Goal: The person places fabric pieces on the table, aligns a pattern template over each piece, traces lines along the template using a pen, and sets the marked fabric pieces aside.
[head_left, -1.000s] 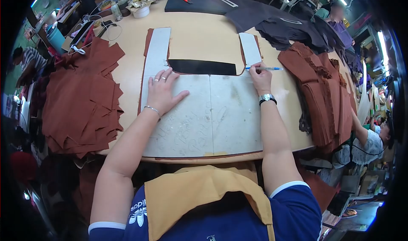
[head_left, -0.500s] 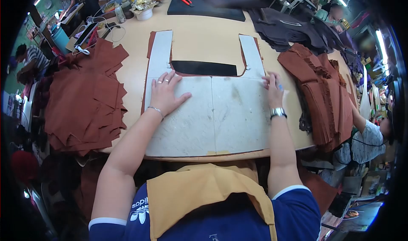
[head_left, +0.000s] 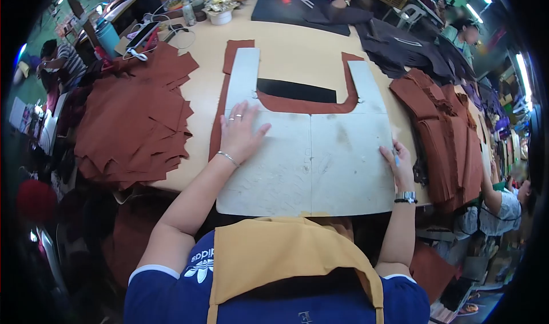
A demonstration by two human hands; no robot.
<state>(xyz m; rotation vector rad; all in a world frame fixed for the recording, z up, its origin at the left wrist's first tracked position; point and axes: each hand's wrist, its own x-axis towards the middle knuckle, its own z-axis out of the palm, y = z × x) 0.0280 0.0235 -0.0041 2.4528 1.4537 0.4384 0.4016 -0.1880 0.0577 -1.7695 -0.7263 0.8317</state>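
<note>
A pale grey-white pattern template (head_left: 269, 170), U-shaped at its far side, lies over rust-brown fabric (head_left: 237, 52) that shows around its neck cutout and left edge. Its near edge reaches past the table's edge to my body. My left hand (head_left: 243, 132) rests on the template's left part with fingers spread, holding nothing. At the template's right edge, my right hand (head_left: 402, 167) has its fingers curled on the rim. A small light-blue spot shows among those fingers; I cannot tell what it is.
Stacks of rust-brown cut pieces (head_left: 134, 118) lie left and others (head_left: 443, 130) right. Dark fabric (head_left: 406, 47) and a black mat (head_left: 297, 15) lie at the far side, where another person's hands show. A white tub (head_left: 220, 17) and cables (head_left: 171, 21) sit at the far left.
The template has slid toward my body across the fabric, exposing more of it at the cutout and left edge. My right hand has moved nearer with the template's rim. The view has turned slightly.
</note>
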